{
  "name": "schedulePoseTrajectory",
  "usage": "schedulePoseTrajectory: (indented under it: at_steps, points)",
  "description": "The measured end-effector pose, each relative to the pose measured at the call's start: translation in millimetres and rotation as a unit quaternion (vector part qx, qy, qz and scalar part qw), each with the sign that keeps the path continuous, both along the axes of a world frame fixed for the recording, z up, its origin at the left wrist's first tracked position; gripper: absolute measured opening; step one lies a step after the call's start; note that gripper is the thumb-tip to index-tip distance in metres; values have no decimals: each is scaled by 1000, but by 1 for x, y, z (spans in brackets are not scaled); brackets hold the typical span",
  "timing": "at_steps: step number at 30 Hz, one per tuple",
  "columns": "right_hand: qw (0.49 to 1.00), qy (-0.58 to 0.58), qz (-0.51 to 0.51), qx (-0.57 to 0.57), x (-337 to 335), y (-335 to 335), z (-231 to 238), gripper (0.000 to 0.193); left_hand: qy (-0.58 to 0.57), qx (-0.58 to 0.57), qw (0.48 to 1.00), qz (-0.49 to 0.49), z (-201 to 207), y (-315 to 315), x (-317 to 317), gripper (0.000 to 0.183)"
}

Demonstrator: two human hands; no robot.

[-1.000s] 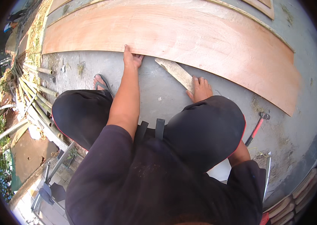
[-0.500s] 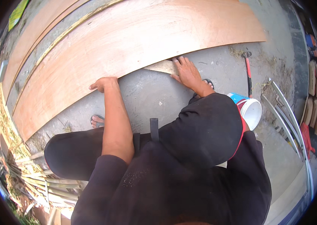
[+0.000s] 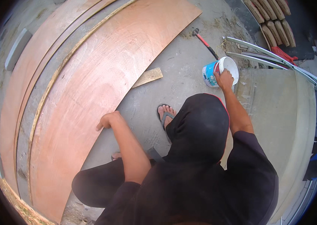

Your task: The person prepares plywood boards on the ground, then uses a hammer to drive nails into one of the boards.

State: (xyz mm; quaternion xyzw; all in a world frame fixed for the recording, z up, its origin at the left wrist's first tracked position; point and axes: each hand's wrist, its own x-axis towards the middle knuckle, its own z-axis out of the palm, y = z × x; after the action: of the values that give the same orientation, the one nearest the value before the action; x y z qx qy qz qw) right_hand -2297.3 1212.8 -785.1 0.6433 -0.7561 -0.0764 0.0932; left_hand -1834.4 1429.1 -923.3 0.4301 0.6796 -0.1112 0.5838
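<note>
A large reddish plywood sheet (image 3: 91, 67) lies in front of me and to my left. My left hand (image 3: 109, 120) grips its near edge; some of the fingers are hidden. Off to my right, my right hand (image 3: 224, 80) is closed on the rim of a small white bucket (image 3: 208, 73) with a blue and red label. The bucket tilts slightly, and its inside is only partly visible. A short wood offcut (image 3: 150, 76) sticks out from beneath the plywood, between the two hands.
A hammer (image 3: 206, 43) with a red and black handle lies just beyond the bucket. Light metal strips (image 3: 259, 50) stretch across the right side, near stacked brown bags (image 3: 274, 32). Another plywood sheet (image 3: 19, 108) lies at far left, with a grey block (image 3: 18, 48) on it.
My right hand has left the wood offcut and moved right to take hold of the bucket's rim. The left hand stays at the plywood edge. The view has turned to the right.
</note>
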Motion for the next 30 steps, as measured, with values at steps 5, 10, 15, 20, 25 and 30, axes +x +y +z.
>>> schedulePoseTrajectory:
  at_steps: [5,10,15,20,25,30]
  points:
    - [972,-66,212,75,54,22,0,26,-58,-32,996,57,9,5,13,90]
    - [928,-145,289,187,100,112,14,26,-87,40,994,43,-8,1,9,79]
    - [757,-366,288,458,68,106,44,35,-107,84,990,40,-46,15,25,76]
    - [835,-227,260,429,72,54,38,40,-148,101,984,2,-47,14,22,71]
    - [801,-154,548,183,99,64,-65,40,-169,39,982,-70,-75,42,39,76]
    - [664,6,481,572,123,50,-12,26,-278,-75,956,-60,-65,51,14,70]
